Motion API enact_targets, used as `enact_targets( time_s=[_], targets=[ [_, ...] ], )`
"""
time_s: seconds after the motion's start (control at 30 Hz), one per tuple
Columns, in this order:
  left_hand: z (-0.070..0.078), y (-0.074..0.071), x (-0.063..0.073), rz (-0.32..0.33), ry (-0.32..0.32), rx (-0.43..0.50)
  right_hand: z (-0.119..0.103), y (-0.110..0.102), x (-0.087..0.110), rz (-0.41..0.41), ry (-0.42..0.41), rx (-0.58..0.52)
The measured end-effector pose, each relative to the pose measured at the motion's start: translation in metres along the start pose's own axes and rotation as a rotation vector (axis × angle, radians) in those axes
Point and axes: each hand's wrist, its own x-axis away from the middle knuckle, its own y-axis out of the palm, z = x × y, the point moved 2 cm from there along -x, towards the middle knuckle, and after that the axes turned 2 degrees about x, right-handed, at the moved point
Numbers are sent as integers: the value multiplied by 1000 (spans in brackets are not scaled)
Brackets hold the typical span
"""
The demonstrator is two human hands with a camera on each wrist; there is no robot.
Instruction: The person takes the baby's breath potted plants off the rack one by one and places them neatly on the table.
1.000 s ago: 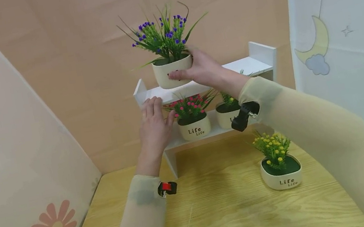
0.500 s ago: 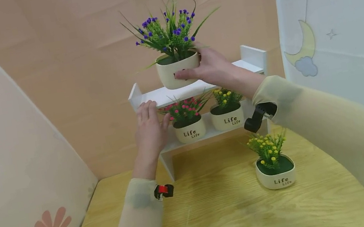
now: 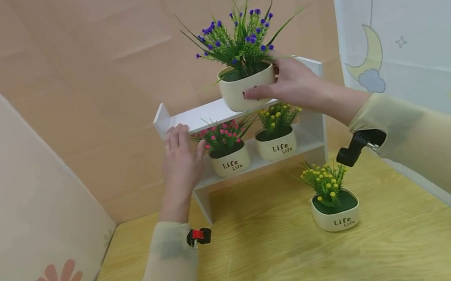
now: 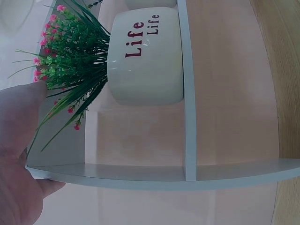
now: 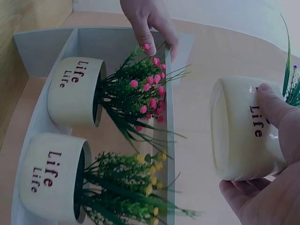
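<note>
My right hand (image 3: 293, 80) grips a cream pot (image 3: 245, 88) of purple flowers by its right side, thumb across the front lettering. It holds the pot above the white shelf (image 3: 203, 116), level with the right half of the top board in the head view. The right wrist view shows the pot's underside apart from the shelf. My left hand (image 3: 180, 160) holds the shelf's upper left corner, fingers over the top board and thumb in front below it. Under that board stand a pink-flowered pot (image 3: 230, 159) and a yellow-flowered pot (image 3: 277, 143), side by side.
Another yellow-flowered pot (image 3: 337, 211) stands on the wooden table (image 3: 269, 267), in front of the shelf's right end. Low upright panels (image 3: 162, 117) rise at both ends of the top board. A peach backdrop (image 3: 108, 80) hangs behind, with printed cloths at both sides.
My right hand has carried the purple-flowered pot to the right along the top board, still above it. The left hand keeps its place on the shelf corner. The head view has shifted slightly.
</note>
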Motion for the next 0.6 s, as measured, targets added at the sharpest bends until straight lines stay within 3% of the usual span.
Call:
enact_targets(
  time_s=[0.23,0.43,0.6],
  targets=[
    [6,-1,0,14,19,-20,19,-21,28,-12,63,-92],
    [12,-1,0,-8,5,-27,38,-39,57,17,121,-55],
    [16,-4,-1,3,15,-24,51,-49,77,41,116,-70]
  ],
)
